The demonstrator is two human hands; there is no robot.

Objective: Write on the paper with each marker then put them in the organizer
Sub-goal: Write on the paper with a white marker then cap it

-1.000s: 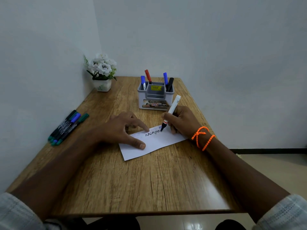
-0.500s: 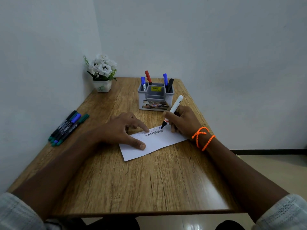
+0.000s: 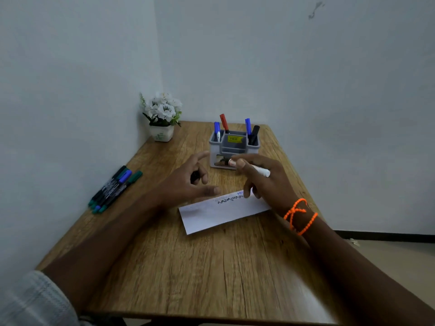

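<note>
My right hand (image 3: 266, 182) holds a white marker (image 3: 255, 170) level above the table, its tip end pointing left in front of the grey organizer (image 3: 234, 149). My left hand (image 3: 188, 182) hovers just left of it, above the paper's left part. Its middle fingers curl round a small dark thing that looks like the cap (image 3: 195, 176); index finger and thumb stick out. The white paper (image 3: 211, 215) lies on the wooden table (image 3: 211, 274) with scribbled lines near its far edge. Several markers stand in the organizer: two blue, one red (image 3: 224, 123) and one black.
Several dark markers (image 3: 115, 188) with green and blue caps lie together by the left wall. A white pot of white flowers (image 3: 162, 116) stands in the far left corner. Walls close the table on the left and at the back.
My right hand lifted the marker off the paper and turned it level. My left hand let go of the paper and rose toward the marker's tip. The view tilted upward.
</note>
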